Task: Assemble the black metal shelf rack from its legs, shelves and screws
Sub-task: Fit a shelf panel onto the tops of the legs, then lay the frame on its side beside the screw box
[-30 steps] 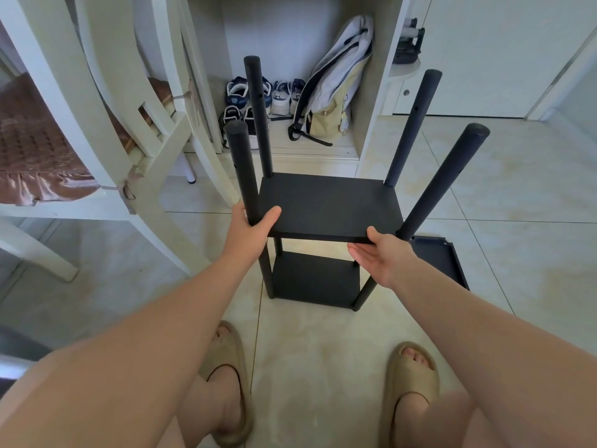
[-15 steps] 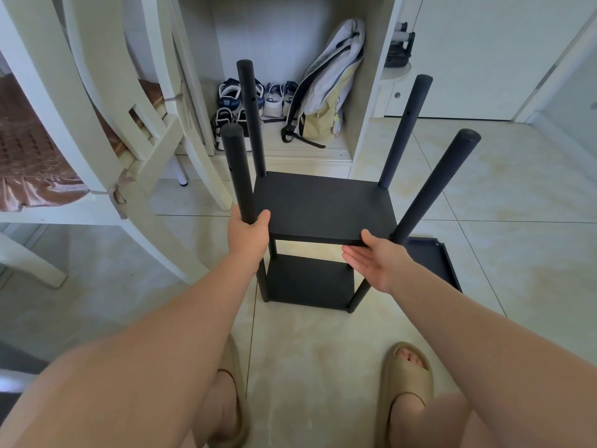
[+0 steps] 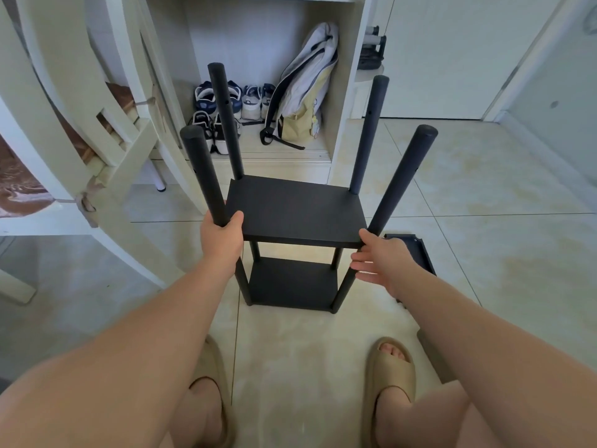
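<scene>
Rack [image 3: 342, 276] stands on the floor [image 3: 484, 195] just ahead of the feet. Two shelves are on: lower shelf [image 3: 290, 282] near the bottom, upper shelf [image 3: 295, 211] approx. midway, w/ four legs sticking up above it. Left hand [image 3: 221, 239] grips the near-left leg [image 3: 202, 173] right at the upper shelf's corner, thumb up by the shelf top. Right hand [image 3: 384, 260] is open, fingers [image 3: 363, 264] straight, at the near-right corner beside the near-right leg [image 3: 403, 179]. Whether the thumb tip touches the shelf edge, can't tell. Spare shelf [image 3: 420, 250] lies on the floor just right of the rack, partly behind that hand.

Step in hand, prob.: steadying and squaring the frame before the last shelf goes on. To do it well:
- hold the left grip firm
- bring the legs parallel, esp. the near-right one, which seems to lean out (maybe lens)
- check the upper shelf sits level
- fetch the spare shelf w/o tipping the rack

No screws in view.
</scene>
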Tool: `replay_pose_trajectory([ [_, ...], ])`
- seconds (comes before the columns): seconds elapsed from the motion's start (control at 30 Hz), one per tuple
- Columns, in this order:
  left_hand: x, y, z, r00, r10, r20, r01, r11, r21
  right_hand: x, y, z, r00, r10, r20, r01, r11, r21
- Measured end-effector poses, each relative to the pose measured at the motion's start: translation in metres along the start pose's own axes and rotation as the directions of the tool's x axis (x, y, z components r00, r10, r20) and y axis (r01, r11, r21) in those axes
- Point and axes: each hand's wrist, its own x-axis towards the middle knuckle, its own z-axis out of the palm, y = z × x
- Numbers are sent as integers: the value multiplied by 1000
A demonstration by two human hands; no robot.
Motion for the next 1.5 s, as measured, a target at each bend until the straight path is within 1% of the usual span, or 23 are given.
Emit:
replay_pose_trajectory([
  [0.07,-1,0,1,1000,2,0,-2,1000,8,-7,-3,-9,983,-178,-44,163,959,-230],
  [0.1,-1,0,2,1000,4,3,-4,1000,11,-12,-5,-13,954,-298,-33,264,886,-382],
  [0.17,-2,0,4,1000,8,11,-8,1000,13,-23,-9,-19,848,-530,27,432,661,-614],
  [0.2,-2,0,5,1000,12,13,-12,1000,15,-29,-12,-21,772,-633,53,497,550,-671],
  [0.23,-2,0,6,1000,17,15,-18,1000,15,-35,-16,-24,658,-749,76,567,426,-705],
  [0.3,-3,1,8,1000,24,18,-24,1000,9,-42,-25,-30,317,-938,140,640,102,-761],
  [0.33,-3,2,8,1000,24,19,-24,1000,12,-45,-30,-34,137,-972,191,602,-71,-795],
  [0.37,-3,2,8,999,24,21,-25,1000,17,-48,-35,-39,1,-968,251,521,-214,-826],
  [0.4,-3,2,7,999,25,26,-26,999,24,-51,-40,-43,-84,-945,317,424,-322,-847],
  [0.43,-3,2,7,999,27,32,-28,999,28,-52,-45,-48,-128,-911,391,327,-411,-851],
  [0.47,-3,3,7,999,27,35,-28,999,29,-54,-51,-53,-121,-874,470,231,-485,-843],
  [0.5,-3,3,7,999,27,38,-28,999,29,-55,-58,-59,-48,-836,547,136,-548,-825],
  [0.53,-3,4,7,999,27,38,-28,999,30,-59,-66,-63,82,-792,605,52,-603,-796],
  [0.6,-4,4,7,999,25,36,-26,999,37,-66,-79,-65,370,-687,625,-53,-688,-724],
  [0.63,-4,4,8,999,25,34,-26,999,37,-68,-85,-64,456,-643,615,-88,-720,-688],
  [0.73,-7,5,11,999,35,33,-36,999,27,-67,-95,-60,563,-541,625,-147,-810,-568],
  [0.83,-11,8,18,998,57,34,-58,998,32,-57,-99,-63,607,-512,608,-157,-827,-540],
  [0.97,-18,22,35,988,138,69,-144,985,97,-35,-98,-86,580,-564,588,-148,-782,-605],
  [1.1,-26,50,59,958,261,123,-280,942,186,-9,-77,-120,562,-647,516,-115,-679,-725],
  [1.23,-30,74,82,896,384,225,-437,851,290,21,-39,-134,581,-709,399,-52,-521,-852],
  [1.33,-32,82,99,853,430,296,-519,760,392,43,-12,-132,653,-690,314,-7,-420,-908],
  [1.43,-32,82,119,815,461,352,-580,658,481,68,5,-125,716,-636,288,40,-375,-926],
  [1.5,-30,81,133,794,479,373,-606,582,542,85,12,-122,742,-588,323,91,-389,-917],
])
